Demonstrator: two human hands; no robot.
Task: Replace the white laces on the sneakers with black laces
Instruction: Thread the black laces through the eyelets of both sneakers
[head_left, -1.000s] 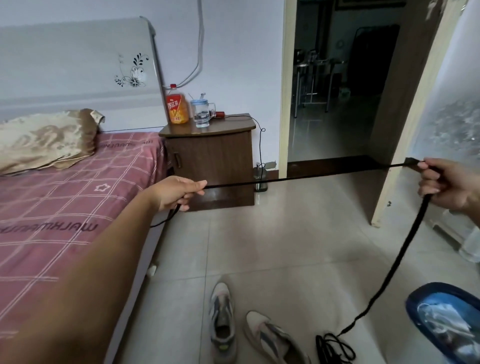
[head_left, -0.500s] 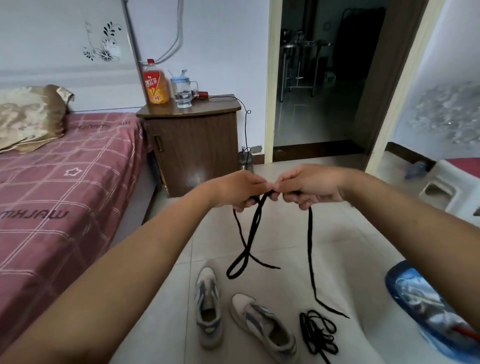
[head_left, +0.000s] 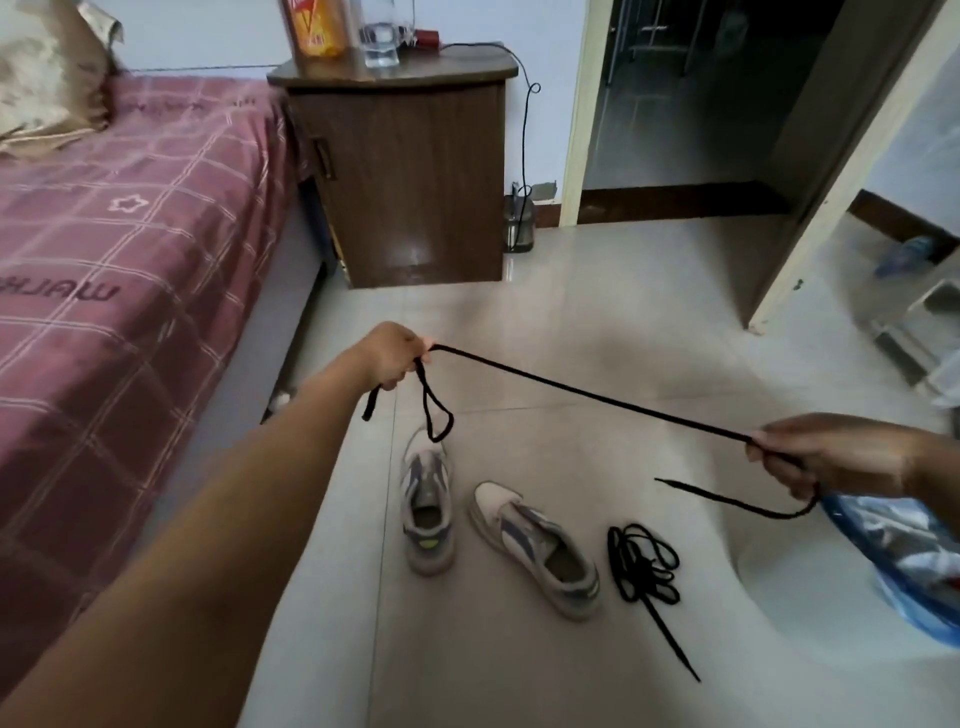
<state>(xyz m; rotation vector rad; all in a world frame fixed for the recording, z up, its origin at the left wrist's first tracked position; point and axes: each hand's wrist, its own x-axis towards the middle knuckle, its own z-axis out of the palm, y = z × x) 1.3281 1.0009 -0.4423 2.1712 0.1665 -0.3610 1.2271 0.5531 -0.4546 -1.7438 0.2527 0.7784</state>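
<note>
At centre frame, the left hand (head_left: 396, 358) pinches a black lace (head_left: 592, 396), a short loop dangling below it. The lace stretches taut to the right hand (head_left: 826, 457), clenched around it at right, apparently to straighten it before threading. On the floor (head_left: 571, 322) below, two sneakers (head_left: 498, 535) sit laceless; a second black lace (head_left: 644, 566) lies coiled just beside them.

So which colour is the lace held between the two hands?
Black lace, seen in the head view.
</note>
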